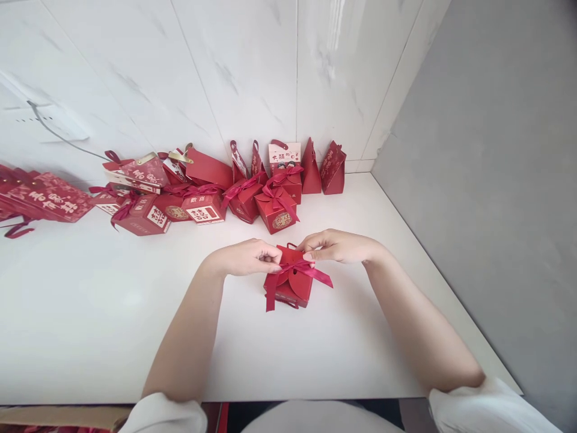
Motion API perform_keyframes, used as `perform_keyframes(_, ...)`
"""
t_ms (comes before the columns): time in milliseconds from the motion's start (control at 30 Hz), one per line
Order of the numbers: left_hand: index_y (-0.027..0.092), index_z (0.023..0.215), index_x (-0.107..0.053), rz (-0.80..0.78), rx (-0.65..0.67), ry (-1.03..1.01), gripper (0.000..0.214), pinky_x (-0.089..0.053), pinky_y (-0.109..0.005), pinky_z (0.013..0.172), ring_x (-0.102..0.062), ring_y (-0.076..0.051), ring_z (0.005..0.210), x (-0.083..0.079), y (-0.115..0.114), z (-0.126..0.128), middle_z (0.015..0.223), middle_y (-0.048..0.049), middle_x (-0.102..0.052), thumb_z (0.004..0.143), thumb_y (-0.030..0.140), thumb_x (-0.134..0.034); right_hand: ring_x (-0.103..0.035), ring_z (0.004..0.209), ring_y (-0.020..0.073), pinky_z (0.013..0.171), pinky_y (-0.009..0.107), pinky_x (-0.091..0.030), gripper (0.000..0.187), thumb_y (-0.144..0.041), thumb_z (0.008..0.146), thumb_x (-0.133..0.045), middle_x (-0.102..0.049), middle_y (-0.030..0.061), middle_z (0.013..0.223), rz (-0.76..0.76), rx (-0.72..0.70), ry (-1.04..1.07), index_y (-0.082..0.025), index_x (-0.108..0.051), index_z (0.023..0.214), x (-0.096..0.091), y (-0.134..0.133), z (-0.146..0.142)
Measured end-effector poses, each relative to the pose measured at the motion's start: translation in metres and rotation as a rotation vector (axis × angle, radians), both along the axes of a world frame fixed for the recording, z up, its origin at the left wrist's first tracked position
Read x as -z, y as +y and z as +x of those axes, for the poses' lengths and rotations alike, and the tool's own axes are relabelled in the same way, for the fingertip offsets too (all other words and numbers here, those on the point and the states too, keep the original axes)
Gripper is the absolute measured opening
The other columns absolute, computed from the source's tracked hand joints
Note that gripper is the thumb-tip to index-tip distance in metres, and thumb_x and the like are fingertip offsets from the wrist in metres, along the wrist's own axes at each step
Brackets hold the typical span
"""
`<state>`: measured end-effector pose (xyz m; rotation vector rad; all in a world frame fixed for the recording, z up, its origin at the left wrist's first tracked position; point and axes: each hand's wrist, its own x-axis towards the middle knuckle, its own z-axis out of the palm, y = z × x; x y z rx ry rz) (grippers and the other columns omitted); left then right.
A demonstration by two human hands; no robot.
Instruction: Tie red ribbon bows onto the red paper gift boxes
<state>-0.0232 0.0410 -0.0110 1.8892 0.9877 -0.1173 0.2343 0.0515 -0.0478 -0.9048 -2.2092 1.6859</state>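
Tying the ribbon [301, 269] on the small red box [292, 287] goes best with even, gentle pulls. It sits mid-table [90, 313]. Left hand [247, 257] and right hand [336, 245] each pinch a ribbon end tight. Finished boxes [211, 192] wait by the wall.

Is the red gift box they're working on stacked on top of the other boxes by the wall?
No, the red gift box sits alone on the white table, with both hands pinching its ribbon, apart from the pile.
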Motion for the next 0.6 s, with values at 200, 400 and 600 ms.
perform_keyframes(200,0.018,0.065,-0.045,0.01,-0.035,0.001,0.028,-0.026,-0.025,0.054,-0.033,-0.01,0.058,-0.0034,-0.0034,0.0011,0.066,0.0027,-0.043,0.081,0.037,-0.058,-0.059,0.094,0.0189,0.09,0.034,-0.042,0.035,-0.052,0.087,-0.062,-0.068,0.0039,0.105,-0.093,-0.052,0.107,-0.019,-0.066,0.079,0.0063,0.0051,0.003)
perform_keyframes(400,0.018,0.066,-0.043,0.027,-0.039,0.044,0.03,-0.025,-0.025,0.054,-0.032,-0.01,0.058,-0.0034,-0.0036,-0.0011,0.067,0.0028,-0.042,0.084,0.038,-0.056,-0.059,0.098,0.0198,0.093,0.035,-0.042,0.036,-0.053,0.085,-0.064,-0.068,0.005,0.106,-0.138,-0.066,0.141,-0.018,-0.067,0.077,0.0081,0.0073,0.0031)
perform_keyframes(600,0.02,0.072,-0.044,0.041,-0.205,-0.061,0.034,-0.033,-0.026,0.063,-0.037,-0.013,0.067,-0.0041,-0.0046,0.0001,0.075,0.0015,-0.041,0.09,0.048,-0.047,-0.06,0.098,0.0214,0.092,0.038,-0.043,0.042,-0.057,0.086,-0.061,-0.069,0.0073,0.105,-0.13,0.024,0.165,-0.017,-0.072,0.094,-0.0004,0.0046,0.0057)
